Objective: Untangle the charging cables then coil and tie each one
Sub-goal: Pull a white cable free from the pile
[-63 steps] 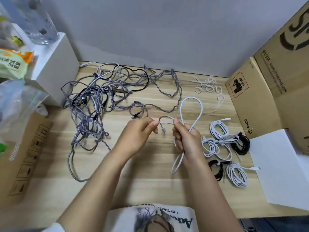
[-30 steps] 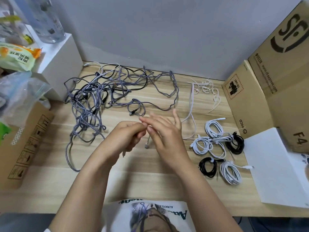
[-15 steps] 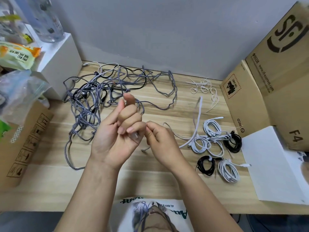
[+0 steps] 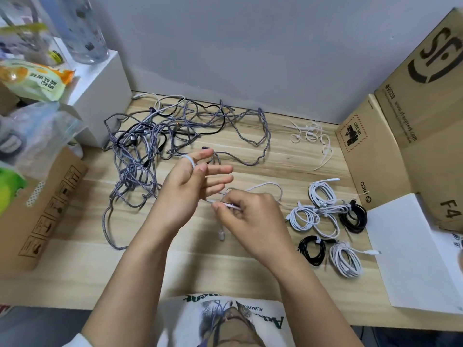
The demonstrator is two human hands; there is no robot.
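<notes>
My left hand (image 4: 190, 186) is raised above the wooden table (image 4: 250, 266) with its fingers spread and nearly straight. A white cable (image 4: 263, 185) loops over its thumb and runs down behind the palm. My right hand (image 4: 250, 216) pinches that white cable just right of the left palm; one connector end dangles below it, and a slack loop lies on the table behind it. A tangle of grey braided and black cables (image 4: 155, 146) sprawls at the back left. Several coiled, tied cables (image 4: 325, 216), white and black, lie at the right.
Loose white ties (image 4: 313, 134) lie at the back right. Cardboard boxes (image 4: 406, 121) stand along the right side, with a white sheet (image 4: 413, 259) in front of them. A white box (image 4: 97, 88) and a cardboard box (image 4: 42, 211) bearing bags and a bottle flank the left.
My left hand has gone from a curled pinch to spread fingers with the white cable looped over the thumb. My right hand has drawn the cable's long loop in from the right.
</notes>
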